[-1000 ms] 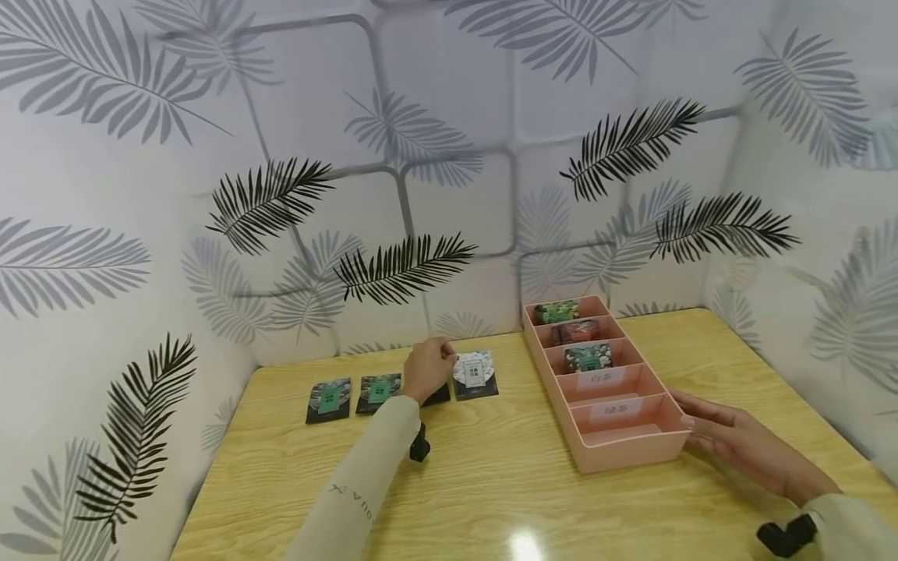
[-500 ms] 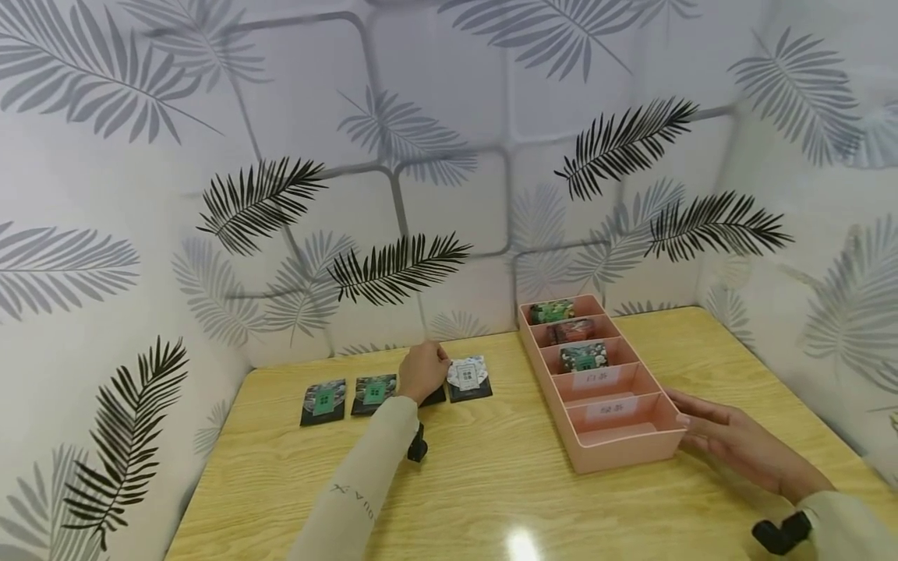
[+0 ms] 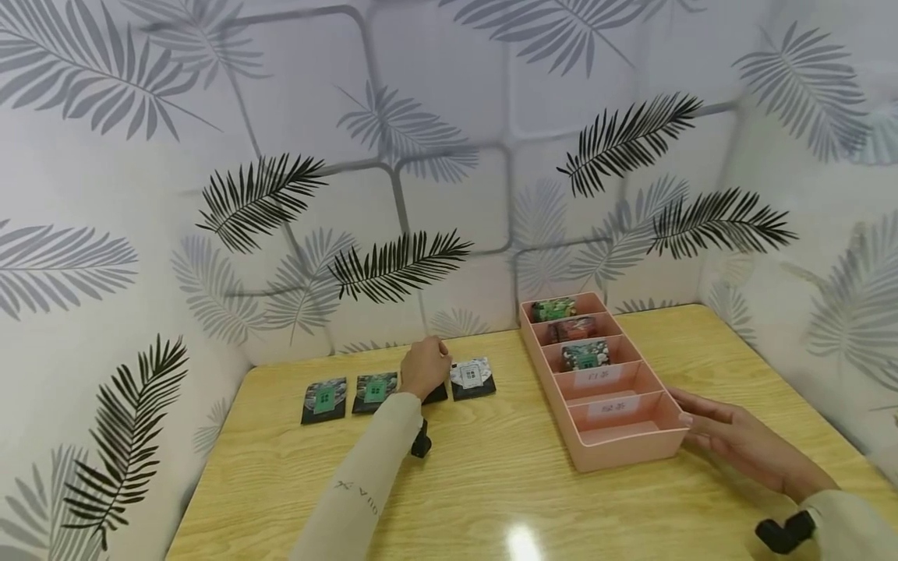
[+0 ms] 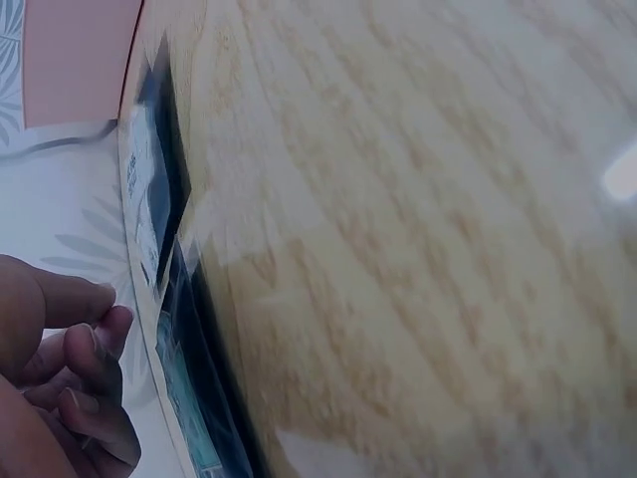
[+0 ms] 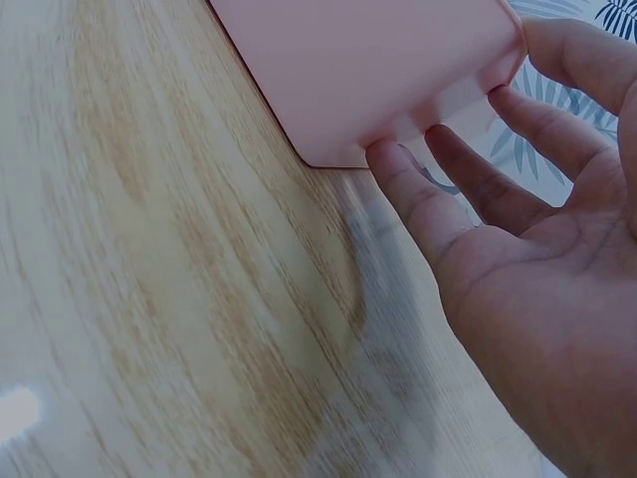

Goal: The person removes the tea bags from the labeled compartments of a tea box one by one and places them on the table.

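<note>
My left hand (image 3: 424,368) is over a dark packet (image 3: 436,393), hiding most of it, beside a white-and-black tea packet (image 3: 473,379). In the left wrist view its fingers (image 4: 95,398) are loosely bent, with nothing visible between them and the tips close by the packets. My right hand (image 3: 744,448) is at the near right corner of a pink divided box (image 3: 624,454). Its spread, nearly straight fingers (image 5: 408,194) touch the box wall in the right wrist view. Two black packets with green labels, one at far left (image 3: 325,400) and another beside it (image 3: 375,392), lie flat.
The box's rear compartments hold a green packet (image 3: 554,309), a red packet (image 3: 571,329) and a dark floral packet (image 3: 585,355). Its two near compartments bear white paper labels (image 3: 613,409). A leaf-patterned wall covering (image 3: 449,195) rises behind the wooden table (image 3: 491,483).
The view shifts slightly. Both hands stay almost still, the left by the white packet and the right at the box corner; the packets and box keep their places.
</note>
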{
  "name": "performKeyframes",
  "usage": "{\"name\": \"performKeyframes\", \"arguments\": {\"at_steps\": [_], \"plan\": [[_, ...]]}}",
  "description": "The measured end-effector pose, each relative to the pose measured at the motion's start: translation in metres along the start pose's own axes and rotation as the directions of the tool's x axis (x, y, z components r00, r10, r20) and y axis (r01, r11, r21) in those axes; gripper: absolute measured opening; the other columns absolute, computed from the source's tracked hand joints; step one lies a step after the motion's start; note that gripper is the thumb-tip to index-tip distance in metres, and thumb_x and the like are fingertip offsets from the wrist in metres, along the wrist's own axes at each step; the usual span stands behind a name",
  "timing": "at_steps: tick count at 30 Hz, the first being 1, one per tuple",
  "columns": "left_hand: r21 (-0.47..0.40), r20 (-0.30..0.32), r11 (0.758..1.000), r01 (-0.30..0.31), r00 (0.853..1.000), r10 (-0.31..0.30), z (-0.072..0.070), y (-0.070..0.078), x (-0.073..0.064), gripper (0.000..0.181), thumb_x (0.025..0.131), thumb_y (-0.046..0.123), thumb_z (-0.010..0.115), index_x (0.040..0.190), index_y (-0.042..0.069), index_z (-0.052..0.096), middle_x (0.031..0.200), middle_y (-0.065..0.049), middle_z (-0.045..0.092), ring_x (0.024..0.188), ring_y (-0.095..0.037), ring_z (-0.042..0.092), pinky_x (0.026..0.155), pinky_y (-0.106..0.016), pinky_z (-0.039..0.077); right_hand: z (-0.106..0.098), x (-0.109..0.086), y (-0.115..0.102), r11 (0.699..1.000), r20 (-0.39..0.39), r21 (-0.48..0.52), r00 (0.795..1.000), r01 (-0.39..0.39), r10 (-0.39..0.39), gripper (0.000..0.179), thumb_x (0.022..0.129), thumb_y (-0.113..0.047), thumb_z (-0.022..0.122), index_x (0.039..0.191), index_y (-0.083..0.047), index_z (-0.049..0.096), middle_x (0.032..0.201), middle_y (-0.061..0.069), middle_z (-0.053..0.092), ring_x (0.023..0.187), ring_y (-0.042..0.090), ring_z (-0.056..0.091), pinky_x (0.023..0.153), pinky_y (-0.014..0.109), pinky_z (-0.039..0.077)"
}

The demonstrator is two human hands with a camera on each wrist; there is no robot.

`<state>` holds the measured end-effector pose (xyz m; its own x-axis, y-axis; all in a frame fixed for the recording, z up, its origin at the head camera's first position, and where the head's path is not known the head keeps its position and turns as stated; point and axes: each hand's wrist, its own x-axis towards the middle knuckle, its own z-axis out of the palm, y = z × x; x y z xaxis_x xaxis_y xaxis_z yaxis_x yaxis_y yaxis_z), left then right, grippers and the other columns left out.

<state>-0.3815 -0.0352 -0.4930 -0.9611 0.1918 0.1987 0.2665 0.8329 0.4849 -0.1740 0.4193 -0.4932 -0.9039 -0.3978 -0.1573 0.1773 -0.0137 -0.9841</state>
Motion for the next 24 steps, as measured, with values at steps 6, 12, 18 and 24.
{"name": "performKeyframes", "arguments": {"at_steps": [6,12,18,24], "plan": [[-0.021,-0.005,1.0,-0.019,1.0,0.018,-0.004,0.003,-0.002,0.008,0.093,0.016,0.061,0.089,0.012,0.066,0.071,-0.001,0.063,0.049,-0.013,0.053,0.045,-0.031,0.043,-0.001,-0.002,0.001,1.0,0.008,0.011,1.0,0.014,-0.014,0.051,0.106,-0.014,0.033,0.153,-0.008,0.014,0.143,-0.022,0.04,0.127,0.003,0.044,0.098,0.026,0.041],[-0.072,-0.014,0.996,-0.05,0.999,0.049,-0.01,0.012,-0.002,0.012,0.094,0.019,0.059,0.087,0.012,0.066,0.063,0.003,0.06,0.046,-0.013,0.052,0.041,-0.029,0.04,-0.001,-0.003,0.0,0.999,0.006,0.04,1.0,0.029,-0.03,0.053,0.106,-0.012,0.033,0.152,-0.003,0.009,0.141,-0.023,0.042,0.127,0.002,0.045,0.098,0.027,0.042],[-0.1,0.012,0.993,-0.055,0.998,0.056,-0.011,0.027,-0.004,0.015,0.094,0.028,0.06,0.087,0.016,0.066,0.071,0.004,0.063,0.051,-0.01,0.055,0.044,-0.028,0.042,0.001,-0.001,0.0,0.999,-0.006,0.03,1.0,0.025,-0.025,0.053,0.106,-0.013,0.034,0.152,-0.004,0.01,0.14,-0.024,0.042,0.125,0.001,0.045,0.097,0.026,0.042],[-0.196,0.048,0.976,-0.1,0.993,0.111,-0.012,0.05,-0.011,0.017,0.094,0.03,0.06,0.087,0.017,0.067,0.078,0.005,0.065,0.055,-0.009,0.057,0.049,-0.028,0.045,0.001,0.001,0.001,1.0,-0.005,0.003,1.0,0.026,-0.026,0.052,0.106,-0.014,0.033,0.152,-0.005,0.012,0.141,-0.024,0.041,0.126,-0.001,0.044,0.097,0.025,0.042]]}}
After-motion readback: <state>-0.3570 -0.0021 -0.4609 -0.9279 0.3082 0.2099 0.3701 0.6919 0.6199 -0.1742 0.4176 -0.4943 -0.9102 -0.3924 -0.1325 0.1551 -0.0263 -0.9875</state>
